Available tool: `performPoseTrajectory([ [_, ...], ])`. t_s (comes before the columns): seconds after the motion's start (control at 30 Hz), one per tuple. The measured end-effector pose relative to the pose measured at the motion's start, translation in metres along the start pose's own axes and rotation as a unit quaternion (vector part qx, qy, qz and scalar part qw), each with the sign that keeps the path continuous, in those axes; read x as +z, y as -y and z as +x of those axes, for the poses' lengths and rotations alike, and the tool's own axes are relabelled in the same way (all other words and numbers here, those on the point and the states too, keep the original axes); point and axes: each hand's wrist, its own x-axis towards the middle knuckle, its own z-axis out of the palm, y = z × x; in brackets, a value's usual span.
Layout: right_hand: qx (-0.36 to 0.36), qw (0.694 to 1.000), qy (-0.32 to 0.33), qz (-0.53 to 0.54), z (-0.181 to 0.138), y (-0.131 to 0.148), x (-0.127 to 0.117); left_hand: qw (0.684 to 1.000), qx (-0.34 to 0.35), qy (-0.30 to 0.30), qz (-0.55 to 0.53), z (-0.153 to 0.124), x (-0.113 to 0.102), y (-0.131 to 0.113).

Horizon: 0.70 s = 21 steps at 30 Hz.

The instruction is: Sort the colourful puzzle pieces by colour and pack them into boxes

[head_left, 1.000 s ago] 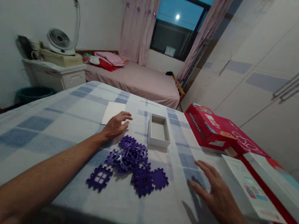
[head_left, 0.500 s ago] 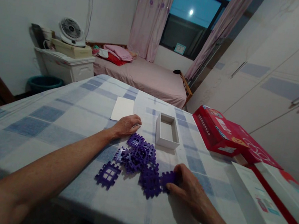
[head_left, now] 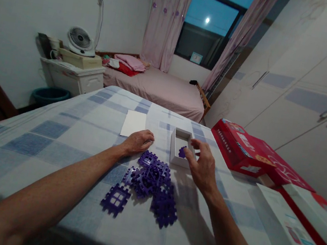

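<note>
My right hand (head_left: 203,166) is over the near right side of a small white open box (head_left: 174,149), thumb and fingers apart. Inside the box, by the thumb, is one purple notched plastic building tile (head_left: 181,152); the fingers do not look closed on it. Between my forearms lies a heap of similar purple tiles (head_left: 150,176), some with window-like openings. One window tile (head_left: 115,200) lies separately at the near left. My left hand (head_left: 138,142) rests on the cloth just beyond the heap, fingers loosely bent, with nothing visible in it.
A cream-white flat rectangle (head_left: 134,123), perhaps the box lid, lies beyond my left hand. Red boxes (head_left: 240,147) and an open white flap (head_left: 292,230) line the right side of the checked tablecloth (head_left: 88,127). A bed (head_left: 163,87) stands past the table.
My right hand has moved from the heap's right side, where it gripped a purple tile, up to the white box. A tile is now in the box. My left hand has stayed in place.
</note>
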Motion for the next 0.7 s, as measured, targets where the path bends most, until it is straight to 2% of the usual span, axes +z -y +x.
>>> performPoseTrajectory([
  [0.13,-0.075,0.978,0.192,0.016,-0.029,0.021,0.015,1.0,0.004,-0.005,0.01,0.001,0.001,0.0],
  [0.23,-0.08,0.964,0.249,-0.049,-0.046,0.026,0.027,1.0,0.014,-0.01,0.018,0.002,0.002,0.002],
  [0.37,-0.044,0.961,0.271,-0.041,-0.053,0.025,0.034,0.999,0.018,-0.013,0.028,0.002,0.003,0.003],
  [0.7,0.015,0.965,0.245,0.09,-0.044,0.023,0.024,0.999,0.02,-0.014,0.024,0.002,0.002,0.002],
])
